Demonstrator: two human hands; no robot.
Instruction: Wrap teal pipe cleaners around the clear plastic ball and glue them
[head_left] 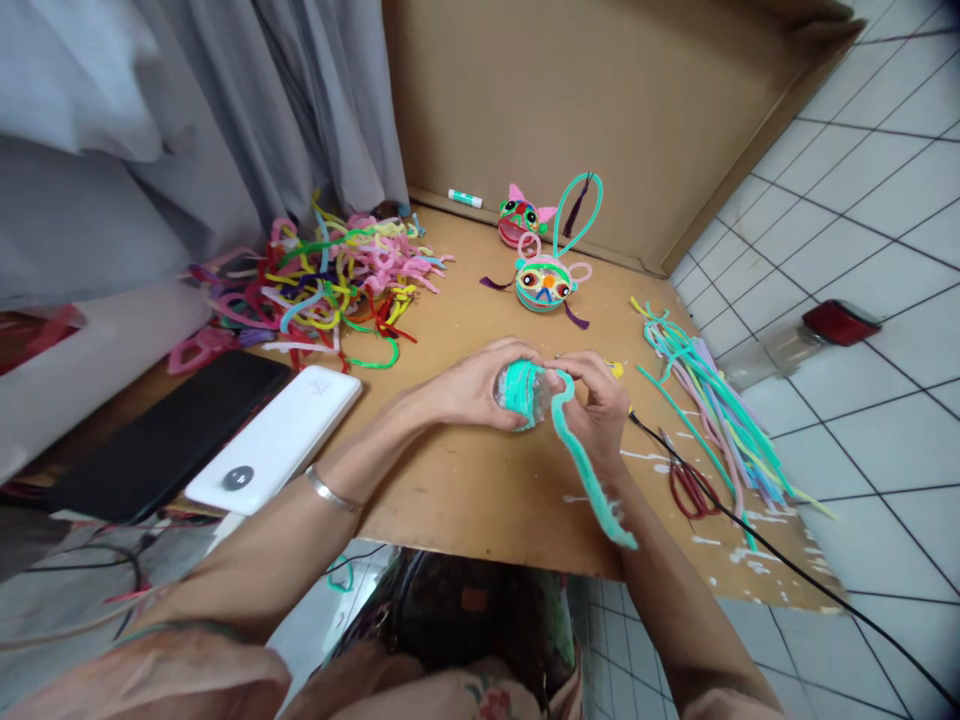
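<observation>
A small clear round form (523,395), partly wrapped in turquoise pipe cleaner, sits in my left hand (480,385), whose fingers curl around its far and near sides. My right hand (596,400) pinches a turquoise pipe cleaner (581,460) close to the form's right side. The fuzzy loose end of that strand hangs down over my right wrist. Part of the form is hidden behind my left fingers. Beyond my hands stands a decorated animal-face ball (543,285) with pink loop ears, purple tassels and a turquoise loop handle.
A tangled heap of colourful pipe cleaners (337,270) lies at left, near a white power bank (274,440) and a black flat case (172,435). At right are straight pipe cleaners (712,400), red-handled scissors (690,490) and a black cable (795,570). Another face ball (517,222) and a glue stick (465,198) are behind.
</observation>
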